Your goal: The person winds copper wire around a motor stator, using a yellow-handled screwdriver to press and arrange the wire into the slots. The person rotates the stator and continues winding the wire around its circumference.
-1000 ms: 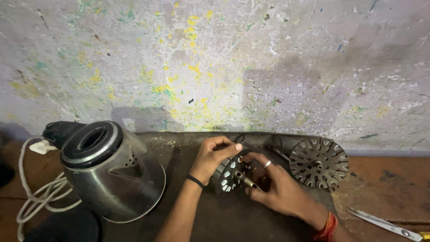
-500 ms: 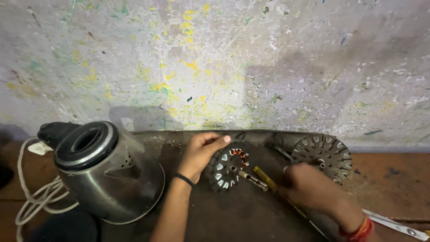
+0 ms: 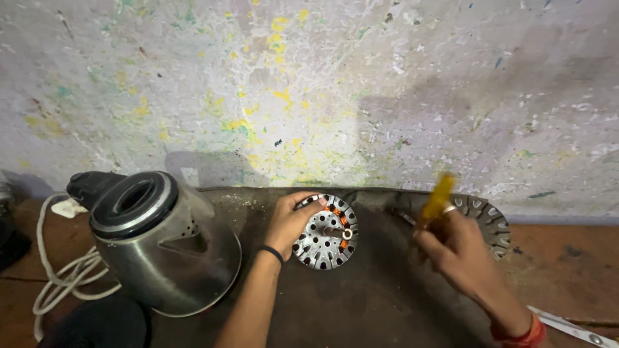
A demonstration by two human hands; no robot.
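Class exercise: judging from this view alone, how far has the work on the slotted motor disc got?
Done: the slotted motor disc lies out on the dark mat, its copper windings exposed. In hand: left hand steadies its rim; right hand holds a yellow-handled tool clear of it. Left: a second disc waits untouched.

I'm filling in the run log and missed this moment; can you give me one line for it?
left hand: steadies slotted motor disc on dark mat | right hand: lifts yellow-handled tool | steel housing at left

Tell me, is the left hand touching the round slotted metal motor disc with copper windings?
Touching: the head view shows the left hand resting on the round slotted metal motor disc's left edge.
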